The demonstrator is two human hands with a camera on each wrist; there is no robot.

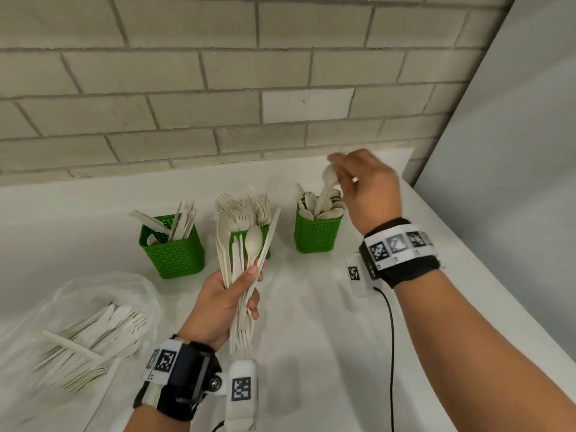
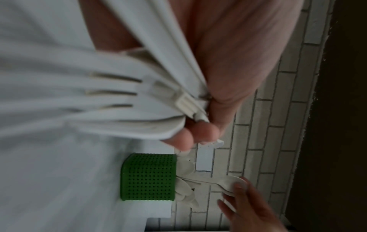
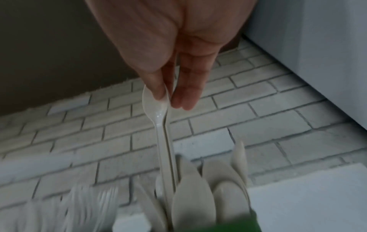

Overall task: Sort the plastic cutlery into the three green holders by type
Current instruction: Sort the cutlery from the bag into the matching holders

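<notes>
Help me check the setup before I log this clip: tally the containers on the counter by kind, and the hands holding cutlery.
Green holders: 3 (left, middle, right)
Clear plastic bags: 1
Hands holding cutlery: 2 (left hand, right hand)
Total: 6

head view bright and even – wrist views dim, motion-blurred, bowed at the edges.

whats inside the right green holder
The right green holder holds spoons standing bowl-up. The right hand pinches another spoon by its bowl, handle down among them. The handles and the holder's floor are hidden.
</notes>
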